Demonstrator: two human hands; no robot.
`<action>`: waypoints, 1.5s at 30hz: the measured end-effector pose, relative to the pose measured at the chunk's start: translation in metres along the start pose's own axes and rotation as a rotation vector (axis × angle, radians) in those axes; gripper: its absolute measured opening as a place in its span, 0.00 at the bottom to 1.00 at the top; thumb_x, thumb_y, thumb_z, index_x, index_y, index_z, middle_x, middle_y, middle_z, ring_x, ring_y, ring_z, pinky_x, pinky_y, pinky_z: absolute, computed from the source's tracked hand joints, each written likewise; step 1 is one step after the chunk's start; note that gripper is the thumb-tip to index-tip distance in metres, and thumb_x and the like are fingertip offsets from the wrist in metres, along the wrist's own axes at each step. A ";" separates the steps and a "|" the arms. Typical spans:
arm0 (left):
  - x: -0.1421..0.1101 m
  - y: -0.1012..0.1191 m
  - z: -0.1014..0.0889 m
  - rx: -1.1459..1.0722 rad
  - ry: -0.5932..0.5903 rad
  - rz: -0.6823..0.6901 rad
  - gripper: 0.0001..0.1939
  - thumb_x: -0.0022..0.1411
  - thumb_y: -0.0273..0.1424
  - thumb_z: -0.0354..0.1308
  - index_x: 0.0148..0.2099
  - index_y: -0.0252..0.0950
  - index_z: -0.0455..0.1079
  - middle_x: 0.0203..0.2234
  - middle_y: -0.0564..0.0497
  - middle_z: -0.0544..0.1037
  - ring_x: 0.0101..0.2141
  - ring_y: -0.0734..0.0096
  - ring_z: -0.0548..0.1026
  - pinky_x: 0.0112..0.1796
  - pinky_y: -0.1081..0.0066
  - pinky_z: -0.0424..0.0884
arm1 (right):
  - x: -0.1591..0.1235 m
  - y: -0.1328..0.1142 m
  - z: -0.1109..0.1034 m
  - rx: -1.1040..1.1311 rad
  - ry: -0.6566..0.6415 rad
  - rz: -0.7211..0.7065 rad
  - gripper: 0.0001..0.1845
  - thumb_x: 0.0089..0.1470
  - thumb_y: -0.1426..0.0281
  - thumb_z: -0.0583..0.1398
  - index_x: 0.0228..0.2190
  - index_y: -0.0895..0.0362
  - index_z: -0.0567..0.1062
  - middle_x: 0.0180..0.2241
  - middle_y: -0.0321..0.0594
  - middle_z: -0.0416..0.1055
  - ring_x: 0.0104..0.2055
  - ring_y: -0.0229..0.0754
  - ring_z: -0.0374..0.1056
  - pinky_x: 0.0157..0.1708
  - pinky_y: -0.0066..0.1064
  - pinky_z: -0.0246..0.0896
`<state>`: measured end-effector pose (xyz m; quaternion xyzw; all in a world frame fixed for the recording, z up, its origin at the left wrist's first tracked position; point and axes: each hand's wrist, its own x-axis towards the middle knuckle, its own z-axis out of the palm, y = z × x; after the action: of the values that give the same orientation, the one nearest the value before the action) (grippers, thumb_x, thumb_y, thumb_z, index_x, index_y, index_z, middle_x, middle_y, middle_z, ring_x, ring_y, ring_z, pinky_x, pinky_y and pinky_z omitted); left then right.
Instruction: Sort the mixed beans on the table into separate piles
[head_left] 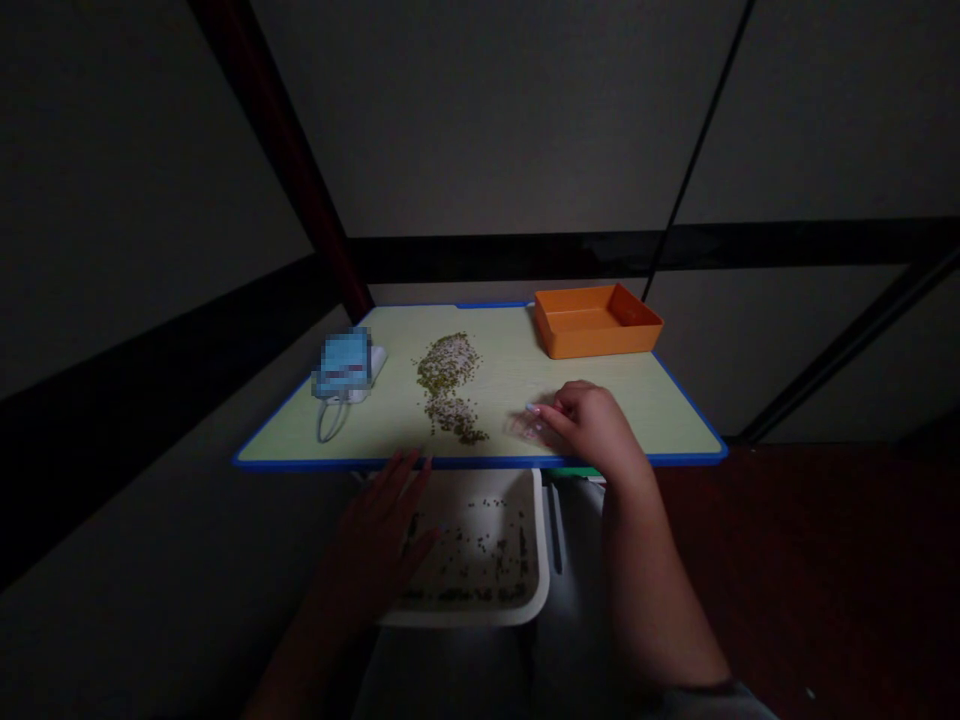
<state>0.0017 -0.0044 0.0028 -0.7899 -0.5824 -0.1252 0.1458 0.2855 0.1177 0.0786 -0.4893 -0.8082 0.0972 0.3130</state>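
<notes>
Grains lie heaped between the table's far and near edges. Below the near edge, the left hand spreads over a white bin; the right hand curls beside a clear object, its grip unclear.

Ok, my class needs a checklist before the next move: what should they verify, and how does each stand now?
1. Orange tray upright on the table: ok.
2. Small grains heaped on the table: ok.
3. White bin below the table's near edge: ok.
4. White bin free of dark specks: not ok.
5. Left hand at the bin's left side: ok.
6. Right hand firmly holding the clear item: cannot tell.
</notes>
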 end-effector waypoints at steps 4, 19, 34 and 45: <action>0.000 -0.001 0.001 -0.003 -0.014 0.005 0.38 0.60 0.44 0.50 0.67 0.42 0.39 0.65 0.43 0.54 0.64 0.55 0.54 0.56 0.54 0.62 | 0.007 -0.026 0.021 -0.006 -0.029 -0.084 0.17 0.55 0.61 0.59 0.20 0.58 0.72 0.27 0.39 0.68 0.34 0.39 0.61 0.35 0.31 0.50; 0.001 -0.003 0.001 0.009 0.014 0.041 0.39 0.59 0.43 0.51 0.67 0.42 0.39 0.65 0.43 0.55 0.63 0.55 0.56 0.55 0.55 0.63 | 0.014 -0.047 0.036 -0.242 -0.112 -0.077 0.19 0.57 0.58 0.56 0.28 0.59 0.78 0.36 0.46 0.71 0.42 0.47 0.61 0.36 0.37 0.50; 0.001 -0.005 0.002 0.022 0.020 0.040 0.38 0.60 0.43 0.50 0.67 0.42 0.39 0.64 0.43 0.56 0.63 0.56 0.55 0.56 0.55 0.62 | 0.013 -0.027 0.032 -0.282 -0.053 -0.015 0.16 0.55 0.59 0.58 0.28 0.58 0.78 0.35 0.47 0.71 0.41 0.47 0.61 0.36 0.37 0.51; 0.002 -0.006 0.003 0.045 0.047 0.062 0.39 0.59 0.45 0.50 0.68 0.42 0.39 0.64 0.43 0.57 0.61 0.55 0.59 0.54 0.56 0.65 | 0.012 -0.014 0.027 -0.121 0.020 0.024 0.17 0.55 0.60 0.59 0.20 0.57 0.73 0.31 0.44 0.68 0.39 0.45 0.60 0.38 0.36 0.53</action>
<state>-0.0034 0.0005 0.0017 -0.8008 -0.5568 -0.1261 0.1811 0.2551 0.1247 0.0691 -0.5180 -0.8034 0.0472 0.2898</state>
